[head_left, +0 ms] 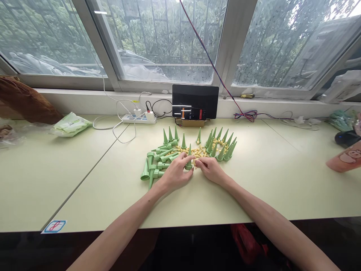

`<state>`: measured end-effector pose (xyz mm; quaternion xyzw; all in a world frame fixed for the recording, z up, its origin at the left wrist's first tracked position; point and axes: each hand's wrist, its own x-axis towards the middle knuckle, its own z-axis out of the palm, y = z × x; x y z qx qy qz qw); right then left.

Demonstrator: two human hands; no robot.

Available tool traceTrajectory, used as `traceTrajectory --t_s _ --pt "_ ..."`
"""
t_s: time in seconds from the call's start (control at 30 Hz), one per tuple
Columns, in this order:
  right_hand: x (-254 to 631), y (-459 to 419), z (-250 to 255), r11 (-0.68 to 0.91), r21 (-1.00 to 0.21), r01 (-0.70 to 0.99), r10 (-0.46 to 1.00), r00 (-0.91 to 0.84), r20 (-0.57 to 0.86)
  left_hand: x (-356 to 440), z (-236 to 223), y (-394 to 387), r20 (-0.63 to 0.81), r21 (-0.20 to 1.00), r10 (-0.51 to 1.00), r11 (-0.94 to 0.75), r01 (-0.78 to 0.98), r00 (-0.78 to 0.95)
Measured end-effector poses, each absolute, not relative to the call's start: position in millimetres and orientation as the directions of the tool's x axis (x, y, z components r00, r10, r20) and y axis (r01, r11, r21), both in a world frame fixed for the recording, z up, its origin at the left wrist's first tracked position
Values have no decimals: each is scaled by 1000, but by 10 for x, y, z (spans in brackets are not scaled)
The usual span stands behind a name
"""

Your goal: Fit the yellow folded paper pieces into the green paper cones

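Observation:
My left hand (177,171) is closed round an upright green plastic cone spike (190,162), thumb and forefinger on either side near its base. Just to the right, my right hand (210,168) is pinched beside that spike; whatever its fingertips hold is too small to make out. Small yellow pegs (200,151) lie scattered behind both hands. More green spikes (166,156) lie in a heap on the left, next to my left hand. A cluster of upright spikes (220,152) stands behind my right hand, curving around other yellow pegs.
Behind the spikes, a phone (193,113) with a lit screen leans on a black tablet (210,98). A power strip (139,119) with cables lies left of them. A wipes packet (71,125) is farther left, a pink cup (345,157) far right. Bundled wire (249,115) lies near the window.

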<state>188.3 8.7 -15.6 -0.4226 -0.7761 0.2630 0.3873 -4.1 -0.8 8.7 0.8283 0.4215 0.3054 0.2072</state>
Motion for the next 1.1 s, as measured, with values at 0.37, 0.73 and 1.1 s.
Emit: traceTrajectory --t_s 0.37,0.73,1.1 --pt "1876 53 -117 521 -734 435 852 -311 421 -36 77 0 352 587 827 -559 585 438" --pt "1876 82 -161 518 -719 463 853 -338 398 -42 67 -6 347 586 825 -561 584 445" --pt "1878 51 -128 498 -752 432 865 -313 393 -43 75 16 369 575 823 -568 589 432"
